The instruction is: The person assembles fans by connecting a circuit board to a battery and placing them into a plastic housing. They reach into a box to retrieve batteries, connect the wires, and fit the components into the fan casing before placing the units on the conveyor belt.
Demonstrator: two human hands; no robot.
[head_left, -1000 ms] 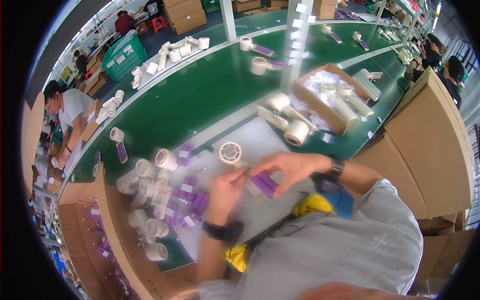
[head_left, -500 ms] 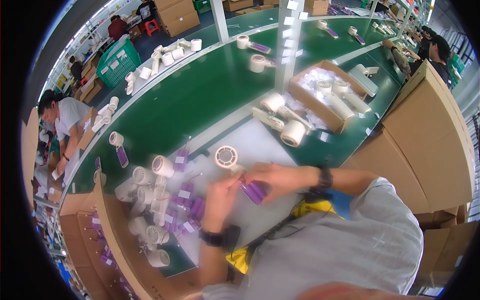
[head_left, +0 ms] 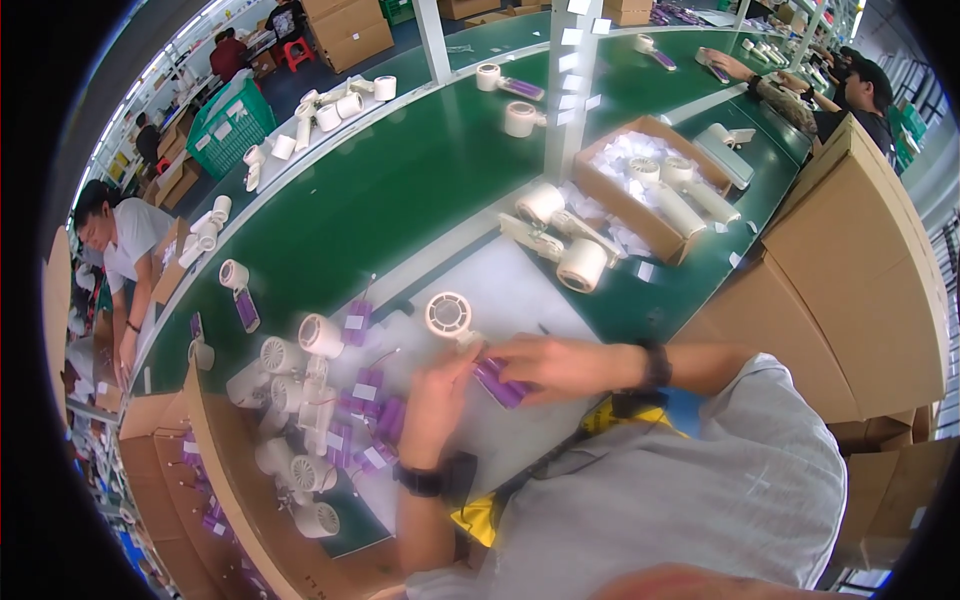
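Note:
Above the pale work mat [head_left: 490, 280] I hold a cream handheld fan [head_left: 448, 315], its round grille facing up. My left hand [head_left: 438, 392] is closed around the fan's neck, thumb and fingertips meeting there. On the fan's handle end, my right hand [head_left: 553, 368] closes its fingers over a purple battery pack [head_left: 498, 384]. Fingers hide the joint between pack and fan. To the left of my hands lie several purple battery packs [head_left: 370, 383] with thin wires and white labels. Beside them is a heap of cream fan bodies [head_left: 307, 472].
A carton [head_left: 640, 200] with white paper scraps and fans stands at the right back. Loose fan parts [head_left: 580, 265] lie before it. A green conveyor [head_left: 400, 185] curves behind, carrying fans. A box [head_left: 215, 440] of packs is at left. A co-worker's hand [head_left: 730, 65] reaches over the belt.
My right fingers have shifted slightly over the battery pack; the fan stays in my left hand. At the far right, a co-worker's arm has stretched out to a fan on the belt.

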